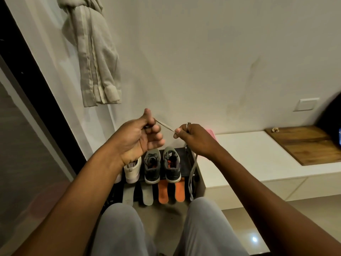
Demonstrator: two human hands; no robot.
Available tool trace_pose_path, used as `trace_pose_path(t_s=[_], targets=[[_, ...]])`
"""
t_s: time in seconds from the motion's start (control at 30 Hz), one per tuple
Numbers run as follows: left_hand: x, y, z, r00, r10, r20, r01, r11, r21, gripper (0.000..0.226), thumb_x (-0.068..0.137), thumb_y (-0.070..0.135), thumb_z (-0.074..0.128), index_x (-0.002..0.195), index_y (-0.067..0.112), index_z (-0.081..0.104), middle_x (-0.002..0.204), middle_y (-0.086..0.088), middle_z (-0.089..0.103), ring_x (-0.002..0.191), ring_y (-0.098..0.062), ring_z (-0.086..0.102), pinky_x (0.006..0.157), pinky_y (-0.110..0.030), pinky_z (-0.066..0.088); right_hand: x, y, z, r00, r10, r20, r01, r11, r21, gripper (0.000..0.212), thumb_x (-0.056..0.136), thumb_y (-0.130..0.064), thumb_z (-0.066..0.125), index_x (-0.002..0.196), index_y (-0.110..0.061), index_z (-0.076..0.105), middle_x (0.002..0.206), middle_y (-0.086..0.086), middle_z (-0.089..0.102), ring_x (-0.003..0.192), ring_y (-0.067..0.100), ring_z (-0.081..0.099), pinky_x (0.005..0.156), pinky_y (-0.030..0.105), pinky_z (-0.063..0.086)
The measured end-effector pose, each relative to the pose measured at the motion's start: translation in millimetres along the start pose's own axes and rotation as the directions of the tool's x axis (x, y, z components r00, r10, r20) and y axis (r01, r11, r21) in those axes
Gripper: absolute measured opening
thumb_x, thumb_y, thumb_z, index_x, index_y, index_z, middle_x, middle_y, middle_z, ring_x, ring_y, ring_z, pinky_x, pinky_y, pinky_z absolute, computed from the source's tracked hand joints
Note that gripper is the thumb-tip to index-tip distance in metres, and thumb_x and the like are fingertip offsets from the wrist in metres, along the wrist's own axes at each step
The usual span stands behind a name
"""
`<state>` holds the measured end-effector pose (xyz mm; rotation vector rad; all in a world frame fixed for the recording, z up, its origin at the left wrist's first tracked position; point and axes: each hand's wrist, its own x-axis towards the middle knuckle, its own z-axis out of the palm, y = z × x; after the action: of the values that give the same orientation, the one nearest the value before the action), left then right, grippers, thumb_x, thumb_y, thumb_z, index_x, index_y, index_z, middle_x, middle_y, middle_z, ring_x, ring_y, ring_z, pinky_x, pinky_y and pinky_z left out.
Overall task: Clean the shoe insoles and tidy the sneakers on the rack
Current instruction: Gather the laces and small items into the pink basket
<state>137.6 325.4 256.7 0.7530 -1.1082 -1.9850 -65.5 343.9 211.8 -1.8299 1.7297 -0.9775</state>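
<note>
We hold the grey lace (pixel 165 126) pinched taut between left hand (pixel 140 139) and right hand (pixel 193 139), its tail hanging by the rack's (pixel 183 157) right edge. The sneakers (pixel 162 167) sit on top and the insoles (pixel 163 193) lean at its front edge (we judge the swinging tail could topple one).

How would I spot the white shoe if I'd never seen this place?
Find the low dark rack against the wall. On it, right below the left hand that pinches a shoelace, stands the white shoe. It is pale, whereas the dark grey sneakers to its right show orange inside.
</note>
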Motion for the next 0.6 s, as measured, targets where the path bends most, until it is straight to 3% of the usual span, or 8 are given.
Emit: trace_pose_path(t_s=[0.07, 0.17, 0.3, 0.33, 0.4, 0.47, 0.53, 0.6], targets=[[3.9, -0.6, 0.7, 0.994, 0.099, -0.035, -0.104, 0.979, -0.175, 0.035, 0.104, 0.038, 0.043, 0.080, 0.015, 0.056, 0.075, -0.003, 0.071, 0.073, -0.019, 0.075, 0.065, -0.033, 0.063, -2.4, -4.6, 7.2, 0.999, -0.022, 0.044, 0.021, 0.999, 0.029, 0.034, 0.106, -0.035, 0.047, 0.092, -0.021, 0.074, 0.066, -0.003, 0.058, 0.058, 0.004, 0.052, 0.060, 0.030, 0.039], [10.8, -4.0, -2.1, 0.966, 0.238, -0.099, -0.258, 0.903, -0.345, 0.031, 0.108, 0.029, 0.040, 0.091, 0.011, 0.058, 0.100, -0.012, 0.077, 0.099, -0.026, 0.075, 0.082, -0.033, 0.062, -6.0, -16.1, 14.9, 0.990, -0.078, 0.122, 0.073, 0.996, 0.041, 0.034, 0.107, -0.035, 0.046, 0.091, -0.023, 0.073, 0.076, 0.005, 0.064, 0.069, 0.017, 0.058, 0.067, 0.037, 0.046], [21.6, -20.3, -7.5, 0.878, 0.391, -0.276, -0.464, 0.836, -0.291, 0.023, 0.106, 0.025, 0.045, 0.104, 0.007, 0.060, 0.119, -0.017, 0.072, 0.113, -0.027, 0.070, 0.092, -0.036, 0.059, -13.4, -33.0, 15.5, 0.961, -0.161, 0.223, 0.163, 0.987, 0.009, 0.032, 0.106, -0.032, 0.048, 0.083, -0.025, 0.069, 0.068, -0.008, 0.055, 0.058, -0.001, 0.050, 0.057, 0.014, 0.036], [22.8, -27.1, -8.4, 0.841, 0.446, -0.305, -0.511, 0.842, -0.176, 0.023, 0.105, 0.025, 0.048, 0.105, 0.007, 0.062, 0.121, -0.016, 0.072, 0.115, -0.026, 0.069, 0.095, -0.036, 0.057, -14.5, -36.1, 14.5, 0.956, -0.179, 0.234, 0.190, 0.981, -0.028, 0.032, 0.106, -0.031, 0.048, 0.081, -0.026, 0.067, 0.066, -0.010, 0.054, 0.056, -0.002, 0.050, 0.054, 0.012, 0.035], [22.8, -43.9, -13.4, 0.732, 0.627, -0.266, -0.542, 0.773, 0.331, 0.023, 0.105, 0.028, 0.051, 0.107, 0.013, 0.069, 0.118, -0.005, 0.074, 0.113, -0.017, 0.070, 0.097, -0.033, 0.056, -15.4, -40.5, 9.2, 0.950, -0.211, 0.229, 0.242, 0.963, -0.115, 0.032, 0.106, -0.033, 0.049, 0.079, -0.027, 0.066, 0.069, -0.009, 0.058, 0.060, -0.001, 0.054, 0.056, 0.013, 0.037], [22.3, -59.5, -20.3, 0.685, 0.726, -0.063, -0.447, 0.487, 0.751, 0.024, 0.106, 0.028, 0.051, 0.103, 0.021, 0.074, 0.104, 0.006, 0.076, 0.099, -0.007, 0.072, 0.086, -0.030, 0.059, -12.7, -40.8, 0.0, 0.954, -0.242, 0.179, 0.276, 0.941, -0.196, 0.034, 0.105, -0.036, 0.050, 0.085, -0.021, 0.073, 0.077, -0.006, 0.066, 0.070, 0.006, 0.061, 0.066, 0.024, 0.046], [23.3, -69.9, -22.6, 0.707, 0.701, 0.095, -0.412, 0.300, 0.860, 0.031, 0.106, 0.031, 0.048, 0.095, 0.016, 0.073, 0.084, 0.007, 0.074, 0.079, -0.006, 0.071, 0.073, -0.034, 0.059, -8.2, -36.5, -10.5, 0.957, -0.261, 0.122, 0.286, 0.919, -0.271, 0.035, 0.104, -0.040, 0.052, 0.088, -0.019, 0.076, 0.081, -0.005, 0.070, 0.074, 0.012, 0.065, 0.069, 0.033, 0.052], [22.4, -71.7, -16.5, 0.785, 0.614, 0.083, -0.364, 0.349, 0.863, 0.040, 0.105, 0.039, 0.042, 0.093, 0.013, 0.070, 0.073, 0.005, 0.072, 0.062, -0.007, 0.065, 0.064, -0.033, 0.056, -5.0, -29.7, -16.7, 0.951, -0.300, 0.079, 0.308, 0.886, -0.346, 0.036, 0.102, -0.044, 0.054, 0.086, -0.019, 0.075, 0.072, -0.009, 0.064, 0.066, 0.011, 0.060, 0.062, 0.034, 0.048]])
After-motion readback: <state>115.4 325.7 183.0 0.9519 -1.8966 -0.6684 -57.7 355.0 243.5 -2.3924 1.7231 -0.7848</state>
